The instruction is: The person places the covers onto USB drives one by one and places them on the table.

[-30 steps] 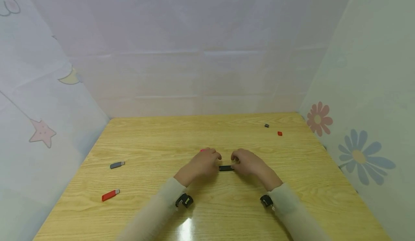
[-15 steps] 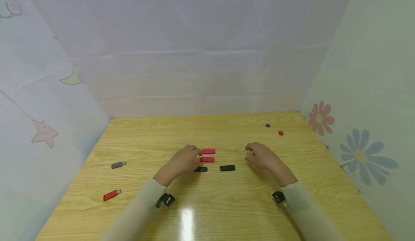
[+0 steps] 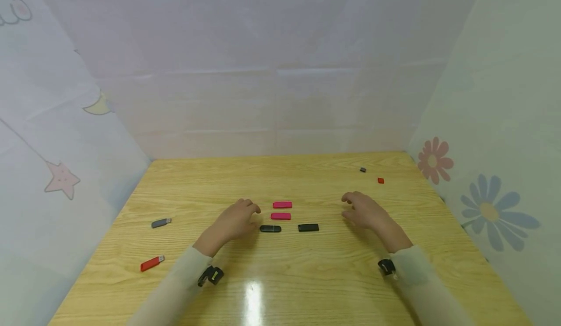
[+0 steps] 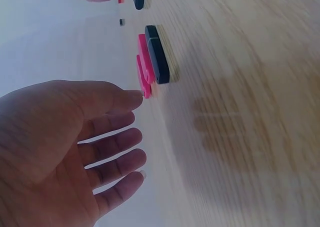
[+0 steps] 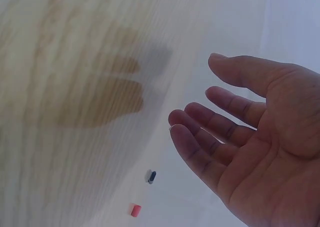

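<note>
Both hands hover over the wooden table with nothing in their grasp. My left hand (image 3: 234, 220) is just left of a black USB stick (image 3: 270, 228), fingers loosely bent and spread in the left wrist view. Two pink USB sticks (image 3: 281, 216) lie one behind the other, beyond the black one. A second black stick (image 3: 308, 227) lies to the right, between the hands. My right hand (image 3: 365, 212) is apart from it, farther right, its palm and relaxed fingers visible in the right wrist view.
On the table's left lie a grey USB stick (image 3: 161, 222) and a red USB stick (image 3: 152, 263), metal plugs exposed. A small dark cap (image 3: 363, 169) and a red cap (image 3: 381, 181) lie at the back right. Patterned cloth walls (image 3: 280, 111) enclose the table (image 3: 302, 287).
The hands have drawn apart, left hand to the left and right hand to the right. They have left the black sticks lying on the table, and the pink sticks have come into full view.
</note>
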Motion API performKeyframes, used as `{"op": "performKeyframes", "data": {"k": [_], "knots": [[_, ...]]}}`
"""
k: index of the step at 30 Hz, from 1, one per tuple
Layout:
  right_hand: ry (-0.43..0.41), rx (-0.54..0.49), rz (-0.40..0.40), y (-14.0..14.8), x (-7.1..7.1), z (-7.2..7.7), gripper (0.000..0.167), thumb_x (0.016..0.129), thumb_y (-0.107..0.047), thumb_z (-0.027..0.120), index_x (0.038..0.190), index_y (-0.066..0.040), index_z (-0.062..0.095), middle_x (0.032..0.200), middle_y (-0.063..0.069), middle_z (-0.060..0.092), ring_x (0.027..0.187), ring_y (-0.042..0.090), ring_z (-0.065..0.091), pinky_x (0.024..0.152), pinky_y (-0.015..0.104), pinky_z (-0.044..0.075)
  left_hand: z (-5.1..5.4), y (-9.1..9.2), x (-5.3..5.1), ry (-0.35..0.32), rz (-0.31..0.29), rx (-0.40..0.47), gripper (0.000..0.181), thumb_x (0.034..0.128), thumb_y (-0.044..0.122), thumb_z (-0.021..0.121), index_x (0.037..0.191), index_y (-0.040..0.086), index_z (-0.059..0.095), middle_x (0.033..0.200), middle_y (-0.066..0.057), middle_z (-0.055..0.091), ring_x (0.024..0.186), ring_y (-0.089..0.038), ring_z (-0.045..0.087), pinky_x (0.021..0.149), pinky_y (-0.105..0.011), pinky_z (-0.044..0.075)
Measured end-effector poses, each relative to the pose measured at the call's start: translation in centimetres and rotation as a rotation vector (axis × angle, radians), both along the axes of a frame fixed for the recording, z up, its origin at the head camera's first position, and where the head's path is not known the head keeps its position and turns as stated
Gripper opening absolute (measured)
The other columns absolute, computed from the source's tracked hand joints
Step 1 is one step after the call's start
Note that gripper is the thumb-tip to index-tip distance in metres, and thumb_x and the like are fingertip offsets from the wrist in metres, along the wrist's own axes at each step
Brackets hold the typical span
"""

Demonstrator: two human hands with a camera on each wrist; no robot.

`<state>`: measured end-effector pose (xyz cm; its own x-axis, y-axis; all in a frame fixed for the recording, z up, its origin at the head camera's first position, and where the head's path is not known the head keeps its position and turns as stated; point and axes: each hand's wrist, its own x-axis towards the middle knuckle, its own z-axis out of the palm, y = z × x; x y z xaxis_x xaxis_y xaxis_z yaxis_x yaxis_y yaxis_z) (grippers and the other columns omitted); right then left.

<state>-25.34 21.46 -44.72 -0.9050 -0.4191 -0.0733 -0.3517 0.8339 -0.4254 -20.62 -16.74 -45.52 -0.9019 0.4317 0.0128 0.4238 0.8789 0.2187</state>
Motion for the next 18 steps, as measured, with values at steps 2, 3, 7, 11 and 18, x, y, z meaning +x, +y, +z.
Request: {"op": "performKeyframes", "data": {"k": [2,3,7,11,18], "knots": [[-0.004,0.000,-0.002,0.4,-0.1,0.1,0.041,0.097,-0.014,0.067,0.131,0.006,0.057,0.126,0.026,0.059,0.114,0.043,0.059,0.093,0.056,0.051,-0.1,-0.5,0.2,-0.006,0.007,0.000,0.030,0.0903,0.014,0.075,0.119,0.006,0.069,0.119,-0.009,0.065,0.115,-0.028,0.058,0.099,-0.041,0.051],[-0.005,0.000,-0.004,0.6,-0.1,0.1,0.041,0.097,-0.014,0.066,0.132,0.007,0.056,0.127,0.027,0.059,0.114,0.043,0.059,0.093,0.056,0.051,-0.2,-0.7,0.3,-0.010,0.013,-0.005,0.030,0.0902,0.013,0.075,0.119,0.007,0.069,0.120,-0.009,0.065,0.116,-0.029,0.058,0.099,-0.042,0.051],[-0.016,-0.009,-0.016,1.4,-0.4,0.3,0.043,0.098,-0.014,0.065,0.134,0.008,0.054,0.129,0.030,0.057,0.115,0.046,0.058,0.093,0.057,0.050,-0.1,-1.7,0.8,-0.031,0.041,-0.002,0.029,0.0907,0.010,0.072,0.119,0.007,0.069,0.121,-0.010,0.065,0.121,-0.031,0.057,0.099,-0.044,0.051],[-0.013,-0.010,-0.023,2.3,-1.0,0.3,0.045,0.099,-0.014,0.064,0.135,0.009,0.052,0.131,0.032,0.055,0.114,0.048,0.057,0.092,0.058,0.050,0.0,-2.8,1.4,-0.041,0.069,-0.006,0.029,0.0914,0.012,0.071,0.120,0.007,0.069,0.121,-0.010,0.065,0.120,-0.032,0.057,0.097,-0.046,0.051],[-0.021,-0.016,-0.050,3.5,-1.8,0.5,0.046,0.099,-0.014,0.064,0.137,0.009,0.051,0.133,0.034,0.052,0.115,0.049,0.056,0.091,0.058,0.050,0.5,-4.6,2.8,-0.039,0.082,-0.023,0.030,0.0918,0.014,0.074,0.120,0.005,0.068,0.119,-0.011,0.065,0.113,-0.032,0.059,0.093,-0.047,0.052]]}}
